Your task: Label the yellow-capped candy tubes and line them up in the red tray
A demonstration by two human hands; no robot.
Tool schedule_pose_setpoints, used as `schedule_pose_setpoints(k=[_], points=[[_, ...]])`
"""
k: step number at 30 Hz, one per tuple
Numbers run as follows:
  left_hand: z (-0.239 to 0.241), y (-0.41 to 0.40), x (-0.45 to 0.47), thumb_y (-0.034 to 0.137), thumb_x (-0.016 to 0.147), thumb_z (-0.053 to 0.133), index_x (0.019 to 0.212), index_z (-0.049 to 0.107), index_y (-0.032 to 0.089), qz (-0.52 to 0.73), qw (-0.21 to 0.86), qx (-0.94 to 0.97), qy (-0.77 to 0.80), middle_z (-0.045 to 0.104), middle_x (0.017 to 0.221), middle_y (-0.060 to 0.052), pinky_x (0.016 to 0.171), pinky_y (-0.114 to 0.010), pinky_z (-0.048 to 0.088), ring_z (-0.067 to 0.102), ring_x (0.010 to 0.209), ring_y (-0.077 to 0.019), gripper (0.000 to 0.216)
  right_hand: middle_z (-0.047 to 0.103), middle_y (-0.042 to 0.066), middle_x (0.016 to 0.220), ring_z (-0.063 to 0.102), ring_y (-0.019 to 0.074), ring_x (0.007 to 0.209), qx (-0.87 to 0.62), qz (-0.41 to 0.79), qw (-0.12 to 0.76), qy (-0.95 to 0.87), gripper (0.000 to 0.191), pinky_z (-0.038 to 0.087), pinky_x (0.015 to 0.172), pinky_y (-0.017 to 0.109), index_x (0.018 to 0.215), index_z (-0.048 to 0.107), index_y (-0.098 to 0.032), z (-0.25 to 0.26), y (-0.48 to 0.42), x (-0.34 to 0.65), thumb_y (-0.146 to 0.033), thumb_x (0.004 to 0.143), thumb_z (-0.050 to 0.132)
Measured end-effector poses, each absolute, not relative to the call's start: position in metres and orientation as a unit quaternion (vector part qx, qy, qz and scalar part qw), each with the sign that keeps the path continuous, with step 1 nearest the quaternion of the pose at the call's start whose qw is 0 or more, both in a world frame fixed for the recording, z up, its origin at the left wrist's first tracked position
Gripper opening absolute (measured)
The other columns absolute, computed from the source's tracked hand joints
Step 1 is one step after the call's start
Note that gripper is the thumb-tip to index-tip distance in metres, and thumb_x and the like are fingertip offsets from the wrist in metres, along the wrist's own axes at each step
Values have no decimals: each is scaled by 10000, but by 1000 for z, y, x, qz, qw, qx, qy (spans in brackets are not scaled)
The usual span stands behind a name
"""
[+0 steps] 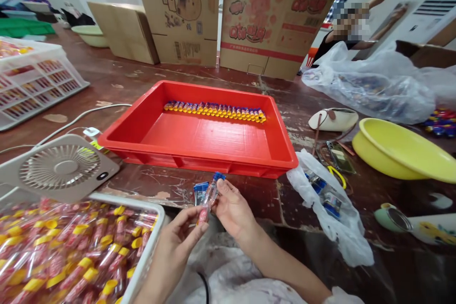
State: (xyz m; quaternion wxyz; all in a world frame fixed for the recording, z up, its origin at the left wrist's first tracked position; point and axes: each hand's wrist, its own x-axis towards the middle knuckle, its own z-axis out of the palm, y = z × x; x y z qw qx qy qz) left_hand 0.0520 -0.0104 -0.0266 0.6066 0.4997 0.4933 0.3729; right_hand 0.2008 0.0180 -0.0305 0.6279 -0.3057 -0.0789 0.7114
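Held in both hands above the near edge of the table (107, 78): one clear tube (212, 194), tilted, pink at the lower end, blue at the top. At left hand (174, 242): thumb and fingers pinched on the lower end; bottom of tube covered. At right hand (235, 211): thumb and fingers pinched near the blue top; some fingertips hidden. Just beside the tube: blue wrappers (200, 193), number and support impossible to tell.

Beyond the hands: one red tray (210, 137), fully visible. Along its far wall: a row (213, 110) of yellow-ended tubes, about twenty or more; overlap too close for an exact count.

To the left: one fan (69, 166), cut off at the frame edge; one crate (159, 221) of yellow-capped tubes, cut off at left and bottom, too heaped to count; farther back, one basket (46, 55), also cut off.

To the right: one small bag (313, 190) with blue packets, at least two; one phone (340, 156); one yellow basin (384, 152).

At the back: two upright cartons (263, 19), tops cut off; one person (323, 46), lower body hidden.
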Motion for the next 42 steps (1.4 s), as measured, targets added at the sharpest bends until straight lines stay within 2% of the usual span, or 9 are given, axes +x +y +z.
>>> schedule_pose_setpoints(k=[4,9,15,18,22,25,28,33,42], points=[[-25,-10,51,419,732,782,1021,729,215,369,602,501,500,754,1019,-74,871,-319,565,701,968,-242,358,651,-37,655,533,105,566,-319,698,630,-115,262,437,573,234,700,678,-200,-30,14,198,-348,654,890],[-25,-6,48,379,679,827,1009,646,226,410,596,472,504,729,894,-39,751,-296,594,700,861,-214,406,704,5,711,585,140,618,-378,645,621,-233,262,473,653,274,753,734,-188,-34,12,196,-394,661,867],[-19,-2,49,328,688,829,919,646,232,459,568,478,488,713,874,-12,756,-262,587,694,826,-180,310,727,24,744,637,177,671,-380,630,592,-328,276,511,707,305,798,757,-199,-38,9,190,-457,718,812],[-14,0,46,305,654,855,942,696,229,456,592,468,472,746,920,-27,762,-276,595,712,847,-201,337,736,25,809,648,178,704,-370,630,589,-345,263,520,718,302,888,759,-208,-38,6,189,-436,760,785],[-14,1,38,272,672,857,1132,728,240,410,657,445,449,761,1114,-75,829,-294,590,714,996,-248,478,735,41,862,654,171,700,-375,640,601,-300,311,524,663,283,962,739,-208,-37,7,191,-448,769,777],[-18,1,36,312,747,806,1100,764,241,426,653,421,463,768,1130,-77,877,-296,575,701,1053,-256,363,720,34,805,633,161,647,-369,648,602,-286,302,521,615,275,897,726,-200,-37,7,189,-451,745,798],[-23,2,41,331,730,819,1002,800,232,456,648,379,479,793,1050,-73,803,-296,601,728,956,-251,290,704,20,777,618,152,625,-365,647,605,-286,280,524,599,267,878,714,-200,-36,6,186,-428,743,805],[-25,4,48,324,644,880,899,818,193,490,645,325,487,810,918,-76,684,-235,607,732,770,-192,294,694,16,772,610,136,641,-376,629,608,-305,254,521,615,243,880,713,-188,-39,4,182,-412,781,778],[-29,7,50,336,583,913,845,818,176,501,641,290,503,806,797,-53,647,-181,591,709,652,-136,321,685,7,760,604,119,641,-387,625,603,-309,278,526,617,225,922,716,-172,-44,5,181,-417,801,764]])
